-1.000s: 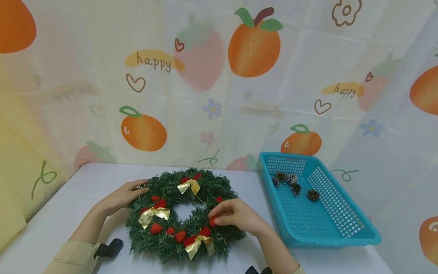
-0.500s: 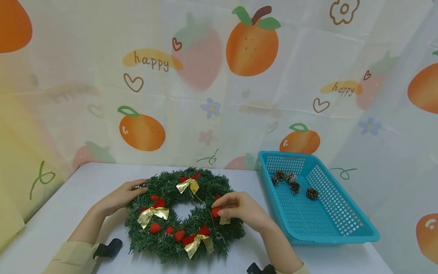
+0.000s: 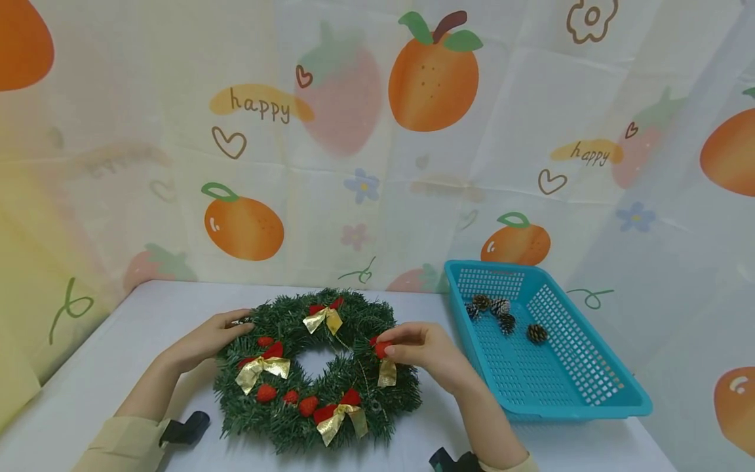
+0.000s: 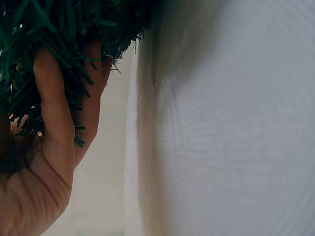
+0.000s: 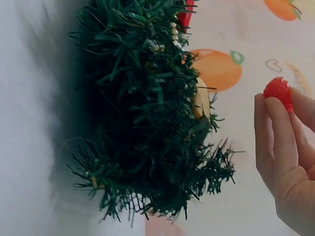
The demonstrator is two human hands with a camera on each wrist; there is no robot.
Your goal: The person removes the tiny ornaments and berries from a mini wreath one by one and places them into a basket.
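Observation:
A green tinsel wreath (image 3: 283, 419) lies flat on the white table (image 3: 118, 341), dressed with gold bows (image 3: 259, 369) and red berries (image 3: 267, 393). My left hand (image 3: 208, 339) rests on its left rim, fingers laid into the needles (image 4: 64, 88). My right hand (image 3: 420, 351) hovers over the wreath's right side and pinches a red berry (image 3: 382, 349) between thumb and fingers; a gold ribbon piece (image 3: 387, 372) hangs just under it. In the right wrist view the red berry (image 5: 278, 92) sits at my fingertips, clear of the wreath (image 5: 142, 123).
A turquoise plastic basket (image 3: 590, 400) stands right of the wreath and holds several pine cones (image 3: 500, 314). A fruit-print curtain (image 3: 377, 131) backs the table. Black wrist mounts (image 3: 184, 427) show near the front edge.
My right hand has lifted the red berry up and to the right, off the wreath's lower right, baring a gold ribbon piece. My left hand has stayed on the rim.

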